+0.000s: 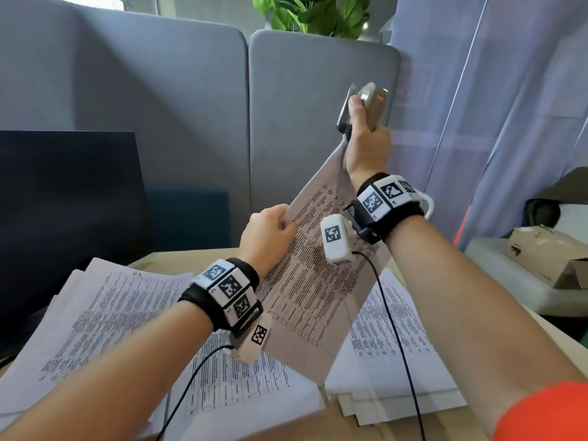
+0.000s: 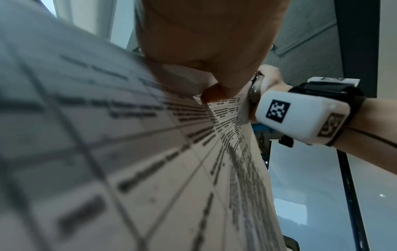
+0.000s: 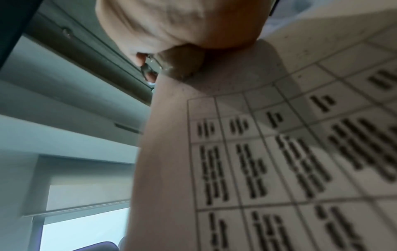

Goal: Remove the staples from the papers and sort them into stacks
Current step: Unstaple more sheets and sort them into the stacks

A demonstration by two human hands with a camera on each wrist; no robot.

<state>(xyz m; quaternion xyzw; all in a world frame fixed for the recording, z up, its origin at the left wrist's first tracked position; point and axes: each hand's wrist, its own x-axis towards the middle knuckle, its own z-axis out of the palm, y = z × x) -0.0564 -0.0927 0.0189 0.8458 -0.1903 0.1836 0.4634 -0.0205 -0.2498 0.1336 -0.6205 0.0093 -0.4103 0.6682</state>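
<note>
A set of printed table sheets hangs tilted in the air above the desk. My left hand pinches its left edge about halfway up, fingers curled. My right hand is raised higher and grips a metal staple remover, whose lower end meets the paper's top corner. The left wrist view has the thumb pressed on the paper and the right hand beyond. In the right wrist view the page fills the frame below my right palm; the staple itself is not visible.
Stacks of printed papers lie on the wooden desk: one at left, one in the middle, one at right. A dark monitor stands at left. Grey partitions rise behind. A cardboard box sits at right.
</note>
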